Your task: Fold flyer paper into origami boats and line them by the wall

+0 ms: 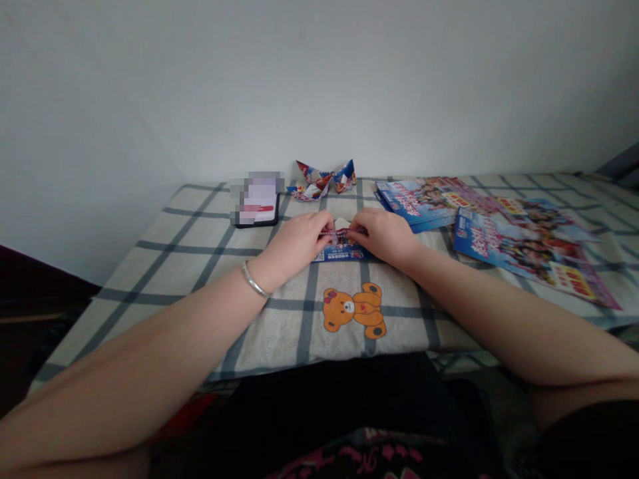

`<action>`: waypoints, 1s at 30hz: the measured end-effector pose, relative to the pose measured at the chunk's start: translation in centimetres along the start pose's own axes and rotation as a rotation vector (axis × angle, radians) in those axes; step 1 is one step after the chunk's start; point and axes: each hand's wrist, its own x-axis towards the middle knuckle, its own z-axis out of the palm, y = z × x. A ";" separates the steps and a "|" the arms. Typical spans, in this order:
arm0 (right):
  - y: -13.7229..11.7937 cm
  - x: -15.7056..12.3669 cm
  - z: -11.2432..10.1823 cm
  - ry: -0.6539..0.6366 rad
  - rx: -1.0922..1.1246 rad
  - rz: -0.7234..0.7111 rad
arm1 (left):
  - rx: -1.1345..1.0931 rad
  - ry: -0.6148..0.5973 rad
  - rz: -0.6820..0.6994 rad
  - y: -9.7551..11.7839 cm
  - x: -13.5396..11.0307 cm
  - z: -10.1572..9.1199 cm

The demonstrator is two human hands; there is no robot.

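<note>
A partly folded printed leaflet lies on the checked tablecloth in front of me, blue along its near edge. My left hand pinches its left side, thumb and fingers closed on the paper. On the opposite side my right hand grips the leaflet the same way. A pale paper flap sticks up between the two hands. Just behind them stand several folded paper boats of similar printed paper. The fingertips partly cover the leaflet, so its exact folds are hard to see.
A phone with a blurred screen rests at the back left. At the right, blue and pink leaflets lie in a pile, with another leaflet nearer me. The tablecloth bears a teddy bear print; a white wall stands behind.
</note>
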 end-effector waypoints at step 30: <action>2.2 0.2 0.4 0.126 0.090 -0.194 | 0.277 -0.069 0.353 0.2 -0.3 -0.5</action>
